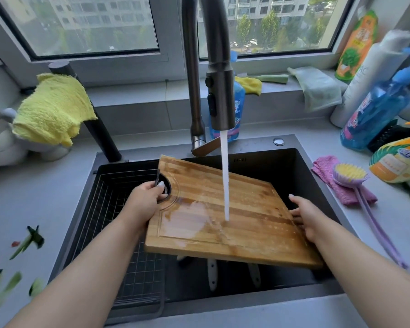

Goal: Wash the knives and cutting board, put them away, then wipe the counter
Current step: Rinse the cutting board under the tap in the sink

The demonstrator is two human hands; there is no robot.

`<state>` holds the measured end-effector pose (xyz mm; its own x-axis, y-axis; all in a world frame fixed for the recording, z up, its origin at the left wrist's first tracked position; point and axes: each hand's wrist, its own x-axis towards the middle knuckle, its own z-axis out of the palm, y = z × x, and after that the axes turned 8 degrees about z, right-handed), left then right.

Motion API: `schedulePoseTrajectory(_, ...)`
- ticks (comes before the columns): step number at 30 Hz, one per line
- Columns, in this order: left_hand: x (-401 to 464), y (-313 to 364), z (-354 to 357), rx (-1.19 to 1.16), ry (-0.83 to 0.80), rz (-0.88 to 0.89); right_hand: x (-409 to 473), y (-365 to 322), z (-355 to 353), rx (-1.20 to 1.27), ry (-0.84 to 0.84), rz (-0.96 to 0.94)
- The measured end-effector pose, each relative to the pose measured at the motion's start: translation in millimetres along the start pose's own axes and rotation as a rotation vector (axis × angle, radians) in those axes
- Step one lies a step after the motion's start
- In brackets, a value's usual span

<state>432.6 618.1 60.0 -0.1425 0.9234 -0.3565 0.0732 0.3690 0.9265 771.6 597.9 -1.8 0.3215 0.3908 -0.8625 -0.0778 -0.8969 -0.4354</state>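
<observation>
While the faucet point(219, 67) stream hits the wooden cutting board point(225, 214) tilted over the sink point(294, 162), left hand point(145, 197) grips its handle hole and right hand point(309, 218) clasps the right edge; best tilt and shift it so water sweeps every corner.

Board over the sink, under the tap

The cutting board point(225, 214) sits tilted above the sink point(282, 162), left hand point(145, 197) at its handle hole, right hand point(310, 221) on its right edge; knives point(212, 273) lie beneath, wire rack point(118, 209) left, brush point(350, 176) right.
</observation>
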Motion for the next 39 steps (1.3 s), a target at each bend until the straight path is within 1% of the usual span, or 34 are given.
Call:
schedulePoseTrajectory(4,6.3,10.0,-2.7,0.05,-0.002,0.038,3.6,8.9,6.4,-0.066,-0.005,0.028)
schedulePoseTrajectory(10,11.4,24.1,-11.3,0.068,0.011,0.04,3.2,11.4,12.7,-0.131,-0.022,0.022)
schedulePoseTrajectory(14,11.6,27.8,-18.7,0.078,0.028,0.062,-3.0,7.2,16.5,-0.127,-0.063,0.008)
schedulePoseTrajectory(18,11.0,19.7,-25.1,0.083,0.036,0.035,-9.1,-1.0,12.0,-0.084,-0.054,-0.047)
schedulePoseTrajectory(21,13.9,5.3,-28.7,0.137,0.052,0.003,-15.1,-9.1,7.4,-0.028,-0.019,-0.088)
schedulePoseTrajectory(25,11.2,-14.1,-31.7,0.157,0.055,-0.038,-26.5,-21.0,-0.1,-0.024,-0.008,-0.093)
schedulePoseTrajectory(27,5.3,-20.2,-32.1,0.143,0.035,-0.052,-30.5,-28.3,-3.4,-0.024,0.019,-0.133)
schedulePoseTrajectory(31,0.9,-29.9,-30.3,0.039,0.025,-0.078,-37.5,-45.7,-9.3,-0.008,0.067,-0.224)
schedulePoseTrajectory(39,-4.3,-46.6,-16.8,-0.004,0.028,-0.072,-43.2,-63.0,-19.6,0.009,0.099,-0.256)
